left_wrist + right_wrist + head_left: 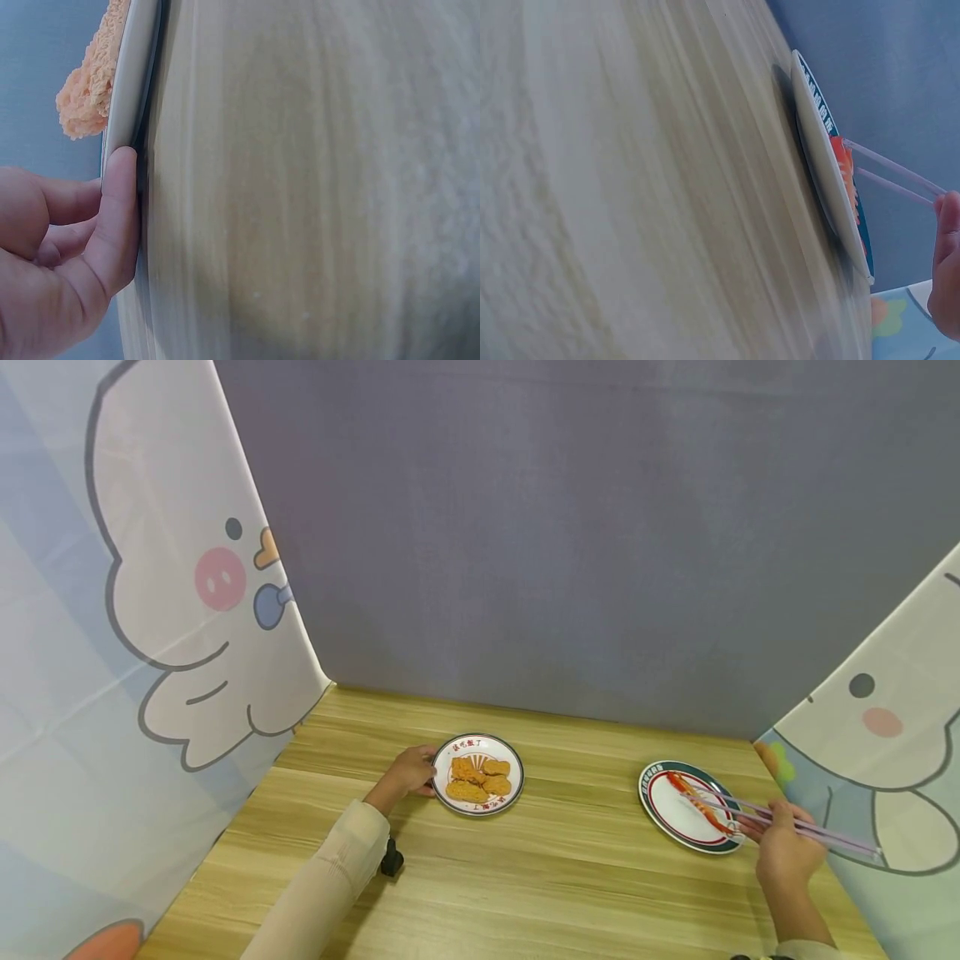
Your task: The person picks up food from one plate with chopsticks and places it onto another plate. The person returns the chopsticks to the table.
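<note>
My left hand [411,770] grips the left rim of a white plate [491,745] with red lettering; several pieces of fried chicken [467,792] lie on it. Up close in the left wrist view, the thumb and fingers [118,187] meet the plate's edge, and one piece rises above the rim. My right hand [791,847] holds a pair of pale purple chopsticks [813,832]. Their tips are at an orange-red shrimp [701,806], which lies on a second plate [655,777] with a dark green rim. Whether the tips pinch the shrimp I cannot tell.
Both plates stand on a wood-grain table [570,877]. A plain grey cloth [540,543] rises behind its far edge. Cartoon-printed curtains [172,468] flank the table at left and right. A small black object [392,858] is by the left wrist.
</note>
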A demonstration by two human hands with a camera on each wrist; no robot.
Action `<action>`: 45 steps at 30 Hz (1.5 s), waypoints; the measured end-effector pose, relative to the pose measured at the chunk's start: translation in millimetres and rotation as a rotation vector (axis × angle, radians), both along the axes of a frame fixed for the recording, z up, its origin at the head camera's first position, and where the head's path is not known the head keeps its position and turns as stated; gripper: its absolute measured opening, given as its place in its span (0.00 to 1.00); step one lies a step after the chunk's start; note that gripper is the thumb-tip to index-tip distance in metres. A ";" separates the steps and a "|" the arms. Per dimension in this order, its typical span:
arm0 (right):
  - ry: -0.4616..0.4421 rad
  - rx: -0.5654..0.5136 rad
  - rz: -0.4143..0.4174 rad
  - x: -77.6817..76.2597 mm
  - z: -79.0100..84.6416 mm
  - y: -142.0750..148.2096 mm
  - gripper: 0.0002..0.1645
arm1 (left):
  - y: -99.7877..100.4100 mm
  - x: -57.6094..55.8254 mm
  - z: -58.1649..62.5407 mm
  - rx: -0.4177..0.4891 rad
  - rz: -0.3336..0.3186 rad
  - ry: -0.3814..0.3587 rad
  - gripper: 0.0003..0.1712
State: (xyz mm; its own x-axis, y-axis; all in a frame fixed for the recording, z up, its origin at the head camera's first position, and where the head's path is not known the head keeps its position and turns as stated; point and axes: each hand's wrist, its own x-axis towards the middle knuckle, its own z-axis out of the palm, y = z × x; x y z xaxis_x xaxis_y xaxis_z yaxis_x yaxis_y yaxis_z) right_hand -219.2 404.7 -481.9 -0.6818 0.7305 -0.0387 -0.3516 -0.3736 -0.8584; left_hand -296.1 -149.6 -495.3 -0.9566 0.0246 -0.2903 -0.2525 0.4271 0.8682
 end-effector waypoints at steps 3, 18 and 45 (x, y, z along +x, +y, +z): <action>0.027 0.020 -0.009 1.1 -1.9 1.1 0.11 | 0.0 0.2 -0.4 0.001 -0.002 -0.001 0.31; -0.028 0.064 -0.010 2.0 -8.4 9.8 0.11 | -0.9 -0.9 -1.5 0.020 -0.014 -0.001 0.29; -0.221 0.140 -0.056 -2.0 -8.9 14.2 0.16 | -1.0 -0.5 -0.6 0.029 -0.011 -0.004 0.30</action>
State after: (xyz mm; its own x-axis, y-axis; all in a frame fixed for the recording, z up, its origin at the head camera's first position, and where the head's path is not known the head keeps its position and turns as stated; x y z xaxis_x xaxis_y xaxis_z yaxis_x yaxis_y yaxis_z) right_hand -221.2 418.8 -490.9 -0.6260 0.7759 -0.0786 -0.1663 -0.2314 -0.9585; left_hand -296.6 -150.6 -495.9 -0.9552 0.0436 -0.2929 -0.2511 0.4048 0.8792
